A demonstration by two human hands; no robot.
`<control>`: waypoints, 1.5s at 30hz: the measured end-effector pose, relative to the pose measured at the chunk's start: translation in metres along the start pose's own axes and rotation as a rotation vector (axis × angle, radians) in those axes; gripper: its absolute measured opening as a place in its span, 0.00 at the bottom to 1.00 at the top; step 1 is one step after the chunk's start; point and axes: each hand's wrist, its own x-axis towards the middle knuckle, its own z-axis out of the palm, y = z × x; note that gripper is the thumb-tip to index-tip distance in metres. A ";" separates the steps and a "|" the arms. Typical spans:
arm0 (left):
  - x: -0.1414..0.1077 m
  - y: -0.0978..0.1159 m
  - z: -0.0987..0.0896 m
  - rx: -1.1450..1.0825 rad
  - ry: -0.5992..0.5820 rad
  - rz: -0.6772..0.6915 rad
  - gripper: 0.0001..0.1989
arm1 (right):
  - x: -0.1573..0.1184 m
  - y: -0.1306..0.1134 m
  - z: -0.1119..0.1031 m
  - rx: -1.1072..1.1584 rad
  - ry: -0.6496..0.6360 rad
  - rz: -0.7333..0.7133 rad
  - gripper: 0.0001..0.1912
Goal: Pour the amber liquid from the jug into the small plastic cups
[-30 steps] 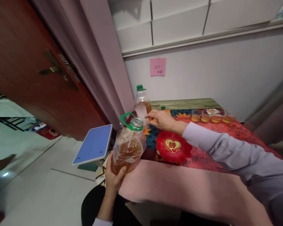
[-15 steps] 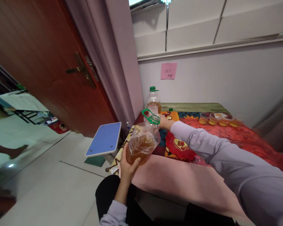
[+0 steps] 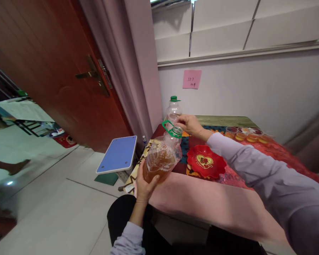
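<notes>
A large clear plastic bottle with brown liquid leans to the right at the table's front left edge. My left hand is wrapped round its lower part. Its mouth is uncapped, with a green ring handle round the neck. My right hand is just behind and right of the mouth, fingers pressed together; what they hold is too small or hidden to tell. A second bottle with a green cap stands upright behind. Right of the held bottle lies a red scalloped plate.
Several clear cups with amber liquid stand at the back right of the cloth-covered table. A small blue table is on the left, near a brown door. A person's foot shows at far left.
My right hand has risen from behind the held bottle to beside its mouth. The forearm has moved off the red plate, which now shows fully. The held bottle has hardly moved.
</notes>
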 end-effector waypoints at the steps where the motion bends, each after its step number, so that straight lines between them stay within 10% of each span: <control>1: 0.000 0.000 0.000 0.003 -0.001 -0.002 0.53 | -0.009 0.000 -0.014 -0.013 0.053 0.006 0.05; 6: 0.002 -0.002 -0.001 0.022 -0.006 -0.019 0.53 | -0.103 0.016 -0.063 -0.207 0.064 0.069 0.04; 13: 0.004 -0.007 -0.003 0.079 -0.006 -0.027 0.53 | -0.220 0.041 -0.034 -0.367 -0.243 0.315 0.09; 25: 0.008 -0.005 -0.005 0.116 -0.009 -0.028 0.54 | -0.233 0.036 -0.034 -0.412 -0.129 0.254 0.27; 34: 0.007 -0.010 -0.007 0.105 -0.002 -0.082 0.56 | -0.283 0.051 -0.027 -0.423 0.101 0.790 0.22; 45: 0.006 -0.003 -0.006 0.096 0.002 -0.082 0.55 | -0.277 0.083 -0.019 -0.104 0.118 0.885 0.18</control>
